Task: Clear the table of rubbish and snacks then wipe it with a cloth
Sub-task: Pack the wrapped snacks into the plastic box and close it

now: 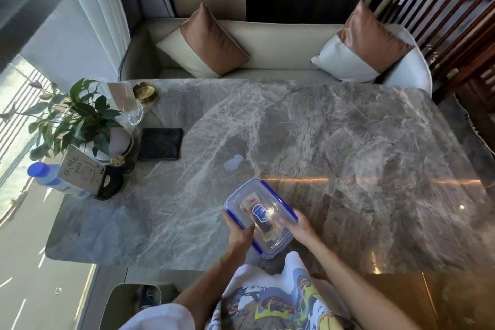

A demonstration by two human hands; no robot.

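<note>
Near the table's [348, 142] front edge, amid wide bare marble, a lidded snack container [261, 218] is being gripped on both sides by the left hand [239, 234] and right hand [297, 228].

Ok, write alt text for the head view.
Both hands, left and right, grip a clear lidded box with blue clips and snacks inside, at the near edge of a grey marble table. A dark folded cloth, a small clear scrap, a plant and a bottle lie to the left.
</note>
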